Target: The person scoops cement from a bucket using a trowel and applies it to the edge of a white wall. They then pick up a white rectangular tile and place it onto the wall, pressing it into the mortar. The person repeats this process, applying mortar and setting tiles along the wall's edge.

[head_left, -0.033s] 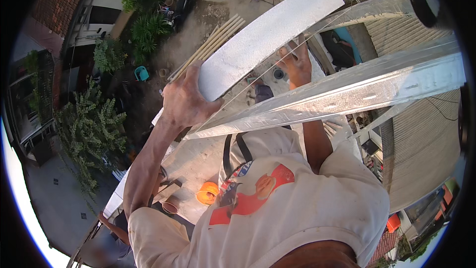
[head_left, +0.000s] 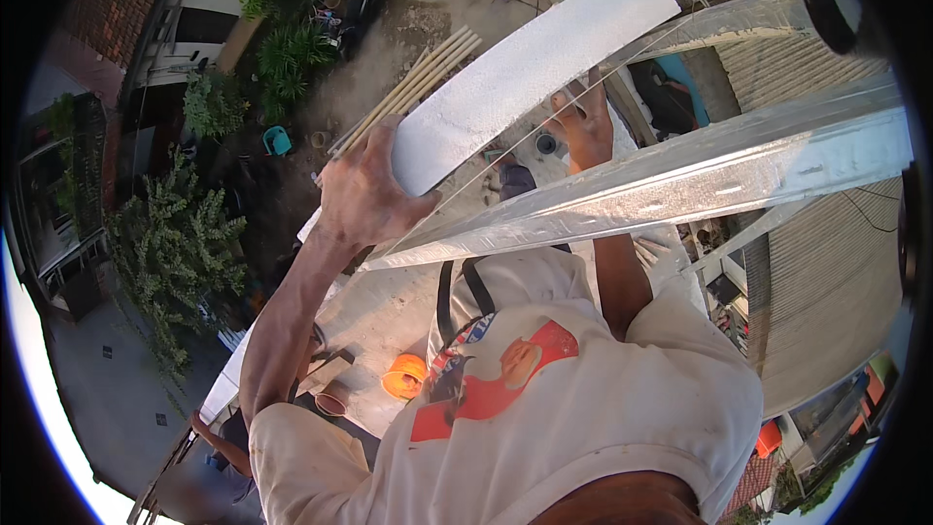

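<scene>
A long flat white board (head_left: 535, 63) slants up and to the right in front of me. My left hand (head_left: 374, 185) is closed around its lower left end, thumb on the near edge. My right hand (head_left: 585, 128) reaches up behind a shiny metal beam (head_left: 700, 185) to the board's near edge. Its fingers are bent, and their tips are partly hidden at the board. A thin taut string (head_left: 505, 157) runs between the board and the beam, passing in front of my right hand.
Below lie an orange bucket (head_left: 403, 376), a brown bucket (head_left: 332, 399) and bamboo poles (head_left: 413, 83). At lower left another person's hand (head_left: 202, 425) touches a white strip (head_left: 228, 379). Corrugated roofing (head_left: 826, 282) spreads at right; leafy trees (head_left: 185, 253) stand at left.
The white board has shifted very slightly to the right. My hands stay almost in the same places.
</scene>
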`<state>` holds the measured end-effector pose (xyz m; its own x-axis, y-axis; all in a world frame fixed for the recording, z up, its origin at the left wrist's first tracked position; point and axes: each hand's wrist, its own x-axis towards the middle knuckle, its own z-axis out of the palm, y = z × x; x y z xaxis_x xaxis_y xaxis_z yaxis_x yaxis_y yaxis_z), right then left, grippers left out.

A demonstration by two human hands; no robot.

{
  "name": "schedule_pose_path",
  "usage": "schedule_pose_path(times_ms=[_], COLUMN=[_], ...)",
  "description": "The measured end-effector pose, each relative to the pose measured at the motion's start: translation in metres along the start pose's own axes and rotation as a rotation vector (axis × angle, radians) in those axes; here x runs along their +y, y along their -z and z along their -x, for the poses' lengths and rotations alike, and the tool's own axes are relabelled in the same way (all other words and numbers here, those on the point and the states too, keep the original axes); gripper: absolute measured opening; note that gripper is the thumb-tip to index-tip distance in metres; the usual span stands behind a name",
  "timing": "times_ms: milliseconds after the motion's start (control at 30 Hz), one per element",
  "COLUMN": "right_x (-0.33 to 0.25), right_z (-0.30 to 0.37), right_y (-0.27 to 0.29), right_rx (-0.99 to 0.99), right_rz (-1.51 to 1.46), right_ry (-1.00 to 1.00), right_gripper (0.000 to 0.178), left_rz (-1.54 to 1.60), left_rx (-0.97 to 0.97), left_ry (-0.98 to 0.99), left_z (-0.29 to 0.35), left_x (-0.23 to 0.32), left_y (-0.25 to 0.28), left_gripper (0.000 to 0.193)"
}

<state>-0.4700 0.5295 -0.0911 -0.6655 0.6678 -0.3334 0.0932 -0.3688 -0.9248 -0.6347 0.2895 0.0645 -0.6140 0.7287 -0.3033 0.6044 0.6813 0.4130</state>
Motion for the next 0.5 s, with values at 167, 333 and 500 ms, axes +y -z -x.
schedule_pose_path(times_ms=[167, 333, 500], right_x=[-0.002, 0.012, 0.022], right_z=[0.003, -0.006, -0.028], right_y=[0.001, 0.020, 0.048], right_rx=[-0.036, -0.097, -0.250], right_rz=[0.002, -0.197, -0.432], right_ry=[0.001, -0.095, -0.138], right_gripper=[0.115, 0.073, 0.062], left_rz=[-0.018, -0.025, 0.008], left_rx=[-0.052, -0.051, -0.160], left_ry=[0.024, -0.129, -0.097], left_z=[0.004, 0.015, 0.029], left_x=[-0.003, -0.026, -0.038], left_y=[0.000, 0.002, 0.009], left_gripper=[0.092, 0.096, 0.092])
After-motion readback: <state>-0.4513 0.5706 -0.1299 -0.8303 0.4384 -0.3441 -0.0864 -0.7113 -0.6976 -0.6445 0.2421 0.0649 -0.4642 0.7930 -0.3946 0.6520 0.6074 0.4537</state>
